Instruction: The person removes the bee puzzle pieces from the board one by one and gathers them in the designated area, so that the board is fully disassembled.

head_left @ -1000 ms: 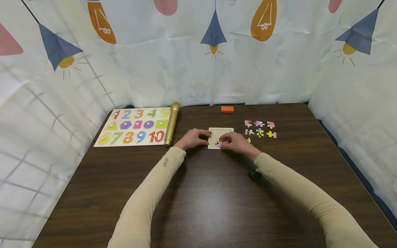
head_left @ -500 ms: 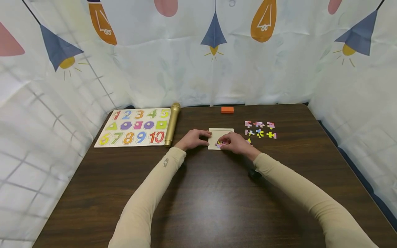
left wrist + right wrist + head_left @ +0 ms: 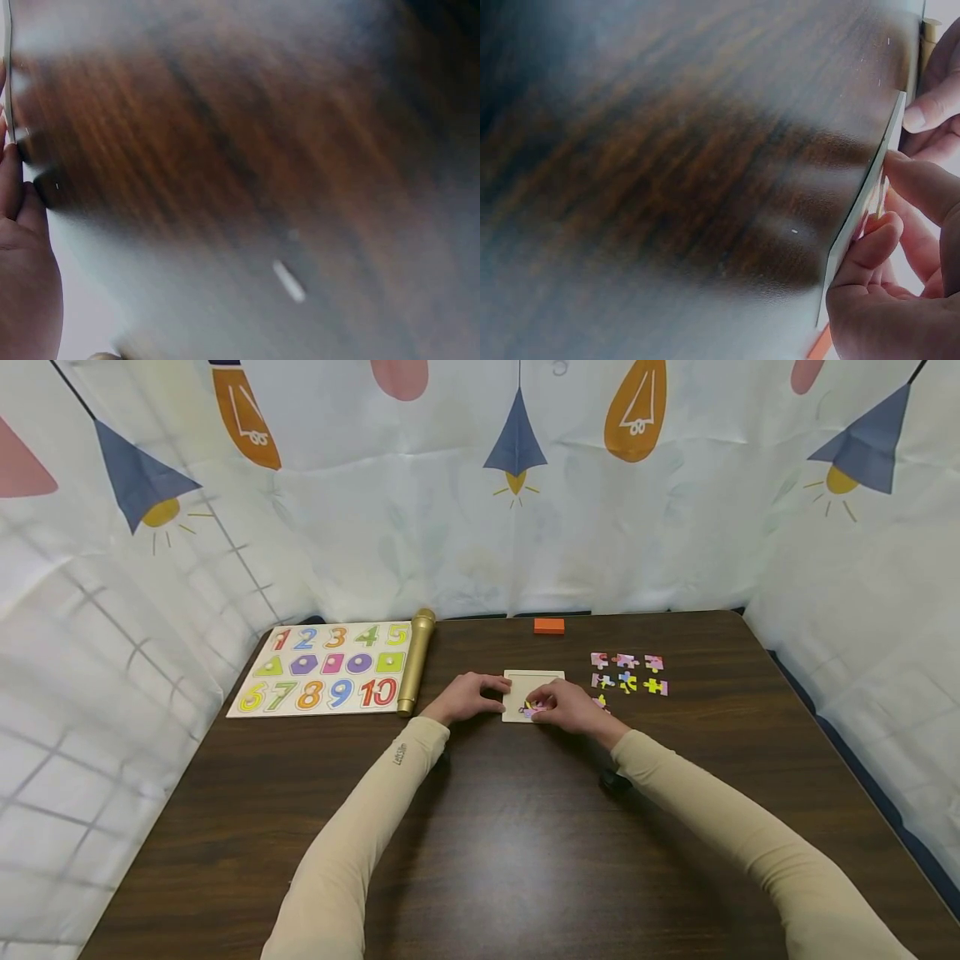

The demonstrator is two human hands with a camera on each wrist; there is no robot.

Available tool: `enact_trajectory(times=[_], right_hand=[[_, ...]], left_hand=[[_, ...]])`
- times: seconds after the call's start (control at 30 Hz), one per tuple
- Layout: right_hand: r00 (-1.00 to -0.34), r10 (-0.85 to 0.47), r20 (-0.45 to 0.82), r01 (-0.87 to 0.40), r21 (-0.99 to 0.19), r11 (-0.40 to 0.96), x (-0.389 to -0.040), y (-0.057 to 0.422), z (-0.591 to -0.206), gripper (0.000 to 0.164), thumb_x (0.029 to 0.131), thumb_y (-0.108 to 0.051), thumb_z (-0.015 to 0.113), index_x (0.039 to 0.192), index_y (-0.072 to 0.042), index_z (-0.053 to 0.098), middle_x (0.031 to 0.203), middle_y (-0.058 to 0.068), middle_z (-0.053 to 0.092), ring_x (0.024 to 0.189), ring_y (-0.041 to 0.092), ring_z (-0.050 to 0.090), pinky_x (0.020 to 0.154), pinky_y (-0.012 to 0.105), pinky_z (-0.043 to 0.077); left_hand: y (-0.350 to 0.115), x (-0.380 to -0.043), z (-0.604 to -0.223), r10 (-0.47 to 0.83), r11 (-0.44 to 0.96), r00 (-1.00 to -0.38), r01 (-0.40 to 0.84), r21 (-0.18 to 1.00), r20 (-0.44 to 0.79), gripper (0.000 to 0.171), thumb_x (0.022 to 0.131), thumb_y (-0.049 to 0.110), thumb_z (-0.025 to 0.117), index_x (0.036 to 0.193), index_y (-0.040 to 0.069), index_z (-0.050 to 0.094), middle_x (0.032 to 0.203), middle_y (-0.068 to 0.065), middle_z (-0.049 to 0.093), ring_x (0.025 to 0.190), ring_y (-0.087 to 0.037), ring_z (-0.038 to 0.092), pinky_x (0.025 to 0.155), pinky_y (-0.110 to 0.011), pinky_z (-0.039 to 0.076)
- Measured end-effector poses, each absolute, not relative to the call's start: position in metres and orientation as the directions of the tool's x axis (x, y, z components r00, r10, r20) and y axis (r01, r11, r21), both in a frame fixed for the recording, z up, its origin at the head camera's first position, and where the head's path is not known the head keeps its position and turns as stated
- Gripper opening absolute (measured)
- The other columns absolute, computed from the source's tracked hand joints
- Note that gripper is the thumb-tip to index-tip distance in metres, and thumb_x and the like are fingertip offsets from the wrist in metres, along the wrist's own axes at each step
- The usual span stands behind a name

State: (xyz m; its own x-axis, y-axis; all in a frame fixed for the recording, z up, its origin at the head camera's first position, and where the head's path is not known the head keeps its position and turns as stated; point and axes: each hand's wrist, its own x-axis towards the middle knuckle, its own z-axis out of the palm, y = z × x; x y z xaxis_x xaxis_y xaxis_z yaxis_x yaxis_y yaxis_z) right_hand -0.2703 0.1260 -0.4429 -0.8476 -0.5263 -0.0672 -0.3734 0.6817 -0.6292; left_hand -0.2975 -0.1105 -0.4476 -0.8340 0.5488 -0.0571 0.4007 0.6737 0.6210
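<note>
A small pale puzzle tray point(image 3: 534, 679) lies flat on the table between my two hands. My left hand point(image 3: 465, 697) rests at its left side, straight fingers and thumb touching the edge. Over the lower part of the tray, my right hand point(image 3: 573, 708) pinches a colourful jigsaw piece point(image 3: 537, 707) between thumb and fingers, largely covered by them. The right wrist view shows the right fingertips point(image 3: 885, 225) right at the tray surface, with the left thumb point(image 3: 915, 118) on the far edge. Only part of the left hand point(image 3: 26, 247) appears in its wrist view.
Several loose jigsaw pieces point(image 3: 628, 682) lie in rows right of the tray, one partly behind the right hand. An orange block point(image 3: 549, 626) sits near the back edge. A number board point(image 3: 318, 666) and a gold microphone-shaped cylinder point(image 3: 417, 660) lie at the left.
</note>
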Motion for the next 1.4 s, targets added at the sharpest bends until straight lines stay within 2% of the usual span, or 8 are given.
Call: enact_trajectory(times=[0.37,0.57,1.03,1.4], right_hand=[[-0.858,-0.509,-0.061,-0.367,-0.619,0.694,-0.2687,0.1282,-0.4453,0.029,0.091,-0.018,0.071,0.118,-0.008,0.071,0.104,0.008,0.061,0.087,0.021,0.052,0.076,0.034,0.044],[-0.858,-0.513,-0.028,-0.389,-0.616,0.685,-0.2661,0.1292,-0.4458,0.029,0.092,-0.018,0.069,0.119,-0.008,0.071,0.108,0.010,0.060,0.089,0.022,0.054,0.080,0.037,0.046],[-0.858,-0.513,-0.036,-0.380,-0.627,0.680,-0.2674,0.1307,-0.4448,0.029,0.094,-0.018,0.067,0.121,-0.008,0.069,0.111,0.011,0.059,0.096,0.025,0.058,0.088,0.042,0.048],[-0.859,-0.512,-0.023,-0.381,-0.639,0.668,-0.2669,0.1320,-0.4462,0.030,0.094,-0.017,0.067,0.122,-0.008,0.069,0.113,0.011,0.060,0.097,0.026,0.059,0.089,0.044,0.048]], left_hand=[[-0.1107,-0.2967,-0.4464,0.555,0.672,-0.830,0.403,0.621,-0.061,0.039,0.087,0.022,0.075,0.125,0.013,0.069,0.138,0.000,0.058,0.133,-0.019,0.047,0.110,-0.035,0.036],[-0.1108,-0.2958,-0.4449,0.552,0.676,-0.831,0.400,0.619,-0.065,0.040,0.088,0.022,0.075,0.126,0.014,0.068,0.139,0.001,0.057,0.134,-0.019,0.046,0.110,-0.035,0.035],[-0.1108,-0.2962,-0.4460,0.547,0.680,-0.833,0.389,0.621,-0.077,0.041,0.088,0.023,0.075,0.127,0.015,0.068,0.139,0.002,0.057,0.134,-0.017,0.046,0.110,-0.033,0.035],[-0.1114,-0.2976,-0.4471,0.554,0.669,-0.830,0.397,0.628,-0.066,0.039,0.087,0.023,0.075,0.125,0.014,0.069,0.138,0.000,0.058,0.133,-0.018,0.047,0.110,-0.034,0.036]])
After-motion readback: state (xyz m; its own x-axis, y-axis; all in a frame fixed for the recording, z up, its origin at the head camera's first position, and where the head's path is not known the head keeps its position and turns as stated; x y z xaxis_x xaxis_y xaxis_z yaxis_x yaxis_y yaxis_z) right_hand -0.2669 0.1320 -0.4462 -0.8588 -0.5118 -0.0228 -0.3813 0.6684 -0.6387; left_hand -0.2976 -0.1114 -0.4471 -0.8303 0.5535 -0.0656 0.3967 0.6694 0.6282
